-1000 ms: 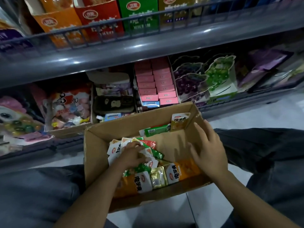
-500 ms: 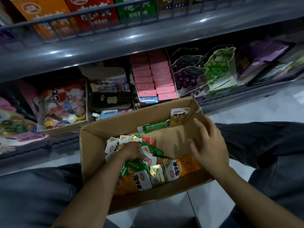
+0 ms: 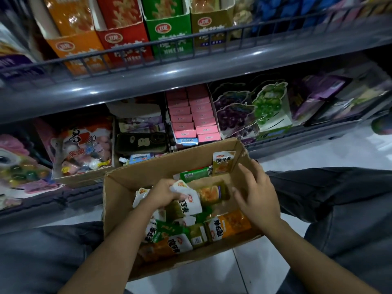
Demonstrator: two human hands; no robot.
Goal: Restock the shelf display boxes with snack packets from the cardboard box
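An open cardboard box (image 3: pixel 118 192) sits on the floor between my knees, holding several snack packets in orange, green and olive. My left hand (image 3: pixel 164 193) is inside the box, shut on a bunch of snack packets (image 3: pixel 186 203) lifted above the pile. My right hand (image 3: pixel 257 194) hovers over the box's right side with fingers spread, holding nothing. An orange packet (image 3: pixel 230 227) lies below it. On the upper shelf stand the display boxes: orange (image 3: pixel 74 46), red (image 3: pixel 125 42), green (image 3: pixel 169 32) and olive (image 3: pixel 212 28).
A wire rail (image 3: pixel 191 48) runs along the upper shelf's front. The lower shelf holds pink boxes (image 3: pixel 197 117), grape-shaped packs (image 3: pixel 237 115), a candy bag (image 3: pixel 84 145) and a phone (image 3: pixel 142 143). My knees in grey trousers flank the box on the tiled floor (image 3: pixel 318 153).
My left hand has closed on a bunch of packets and raised them off the pile. My right hand has shifted slightly inward over the box. The view has tilted up toward the upper shelf.
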